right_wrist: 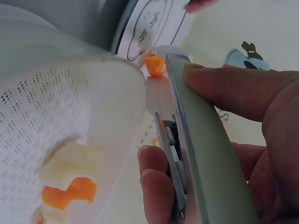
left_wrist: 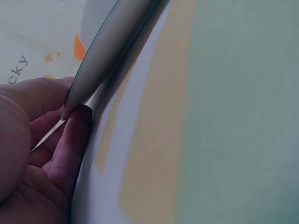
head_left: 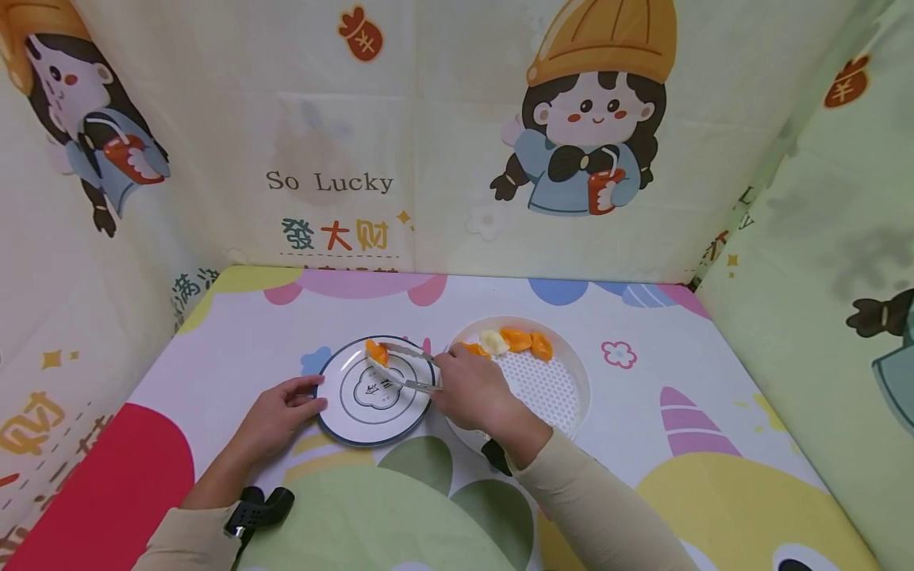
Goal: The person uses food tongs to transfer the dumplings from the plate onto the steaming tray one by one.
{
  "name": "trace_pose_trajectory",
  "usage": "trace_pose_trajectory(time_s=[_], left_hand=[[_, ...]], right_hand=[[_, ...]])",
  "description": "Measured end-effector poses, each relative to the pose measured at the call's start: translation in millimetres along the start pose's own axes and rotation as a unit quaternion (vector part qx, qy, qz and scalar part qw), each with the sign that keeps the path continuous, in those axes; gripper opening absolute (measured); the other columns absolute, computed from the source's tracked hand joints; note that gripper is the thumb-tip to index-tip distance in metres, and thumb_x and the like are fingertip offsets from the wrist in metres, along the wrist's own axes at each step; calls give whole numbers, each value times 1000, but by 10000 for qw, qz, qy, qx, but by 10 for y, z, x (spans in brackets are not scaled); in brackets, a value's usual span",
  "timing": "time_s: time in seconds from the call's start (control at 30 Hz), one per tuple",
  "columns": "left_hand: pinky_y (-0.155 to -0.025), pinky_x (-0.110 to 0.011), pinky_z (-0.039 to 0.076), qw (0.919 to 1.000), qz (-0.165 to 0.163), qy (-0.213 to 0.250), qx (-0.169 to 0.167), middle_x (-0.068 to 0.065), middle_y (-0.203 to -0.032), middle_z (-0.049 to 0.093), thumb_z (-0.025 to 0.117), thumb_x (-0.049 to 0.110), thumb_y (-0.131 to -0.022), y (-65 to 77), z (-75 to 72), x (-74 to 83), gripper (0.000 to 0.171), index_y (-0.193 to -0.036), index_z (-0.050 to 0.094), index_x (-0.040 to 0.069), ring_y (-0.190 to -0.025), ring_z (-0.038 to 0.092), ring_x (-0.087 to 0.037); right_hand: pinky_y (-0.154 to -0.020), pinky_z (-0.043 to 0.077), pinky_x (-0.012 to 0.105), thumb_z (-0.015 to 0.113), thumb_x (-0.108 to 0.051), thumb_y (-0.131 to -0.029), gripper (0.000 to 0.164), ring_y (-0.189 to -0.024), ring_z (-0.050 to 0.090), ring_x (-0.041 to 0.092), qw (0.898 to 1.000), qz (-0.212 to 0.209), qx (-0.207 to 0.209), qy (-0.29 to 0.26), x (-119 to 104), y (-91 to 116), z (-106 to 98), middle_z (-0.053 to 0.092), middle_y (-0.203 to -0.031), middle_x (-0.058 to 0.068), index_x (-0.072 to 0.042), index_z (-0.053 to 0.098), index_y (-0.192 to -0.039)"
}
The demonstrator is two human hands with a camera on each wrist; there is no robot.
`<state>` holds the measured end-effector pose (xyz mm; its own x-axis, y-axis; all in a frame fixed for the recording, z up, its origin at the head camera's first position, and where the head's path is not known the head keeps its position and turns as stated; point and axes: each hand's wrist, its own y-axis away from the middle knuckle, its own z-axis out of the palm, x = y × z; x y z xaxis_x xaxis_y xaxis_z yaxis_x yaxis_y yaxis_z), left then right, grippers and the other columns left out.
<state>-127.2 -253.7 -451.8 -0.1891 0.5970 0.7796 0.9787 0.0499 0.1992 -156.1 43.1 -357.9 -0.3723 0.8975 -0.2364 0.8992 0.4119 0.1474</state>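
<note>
My left hand [head_left: 278, 416] pinches the left rim of a white plate [head_left: 414, 408] with a dark blue edge, thumb above and fingers beneath, as the left wrist view shows. In my right hand [head_left: 474, 392] is a pair of tongs [right_wrist: 205, 140] with a pale green handle. Their tips reach over the plate, about an orange piece with a white underside [head_left: 377, 353]; whether it touches the plate I cannot tell. Below and beside the right hand stands a round white perforated basket [head_left: 546, 388], with several orange pieces [head_left: 517, 340] and a whitish piece [head_left: 493, 342] along its far side.
The patterned tablecloth [head_left: 614, 420] extends in front of and beside the dishes. Printed cloth walls [head_left: 443, 159] enclose the table at the back and both sides. Black straps sit on the left wrist [head_left: 260, 511] and right wrist [head_left: 496, 457].
</note>
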Motion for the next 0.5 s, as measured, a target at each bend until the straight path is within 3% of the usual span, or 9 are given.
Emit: trace_pose_trajectory(time_s=[0.3, 0.5], left_hand=[[-103, -55, 43, 10000, 17, 8, -14, -25, -134, 57, 66, 37, -97, 12, -7, 9, 61, -146, 49, 4, -118, 54, -38], [-103, -56, 42, 10000, 71, -4, 20, -25, -131, 59, 66, 36, -97, 21, -6, -5, 60, -145, 50, 4, -117, 55, -38]], right_hand=[[-79, 54, 39, 74, -30, -90, 46, -92, 57, 23, 9993, -78, 253, -256, 150, 136, -88, 60, -117, 9, -8, 63, -129], [-79, 55, 40, 75, -31, -89, 50, -90, 57, 23, 9982, 87, 477, -359, 282, 256, -165, 60, -118, 9, -10, 63, -132]])
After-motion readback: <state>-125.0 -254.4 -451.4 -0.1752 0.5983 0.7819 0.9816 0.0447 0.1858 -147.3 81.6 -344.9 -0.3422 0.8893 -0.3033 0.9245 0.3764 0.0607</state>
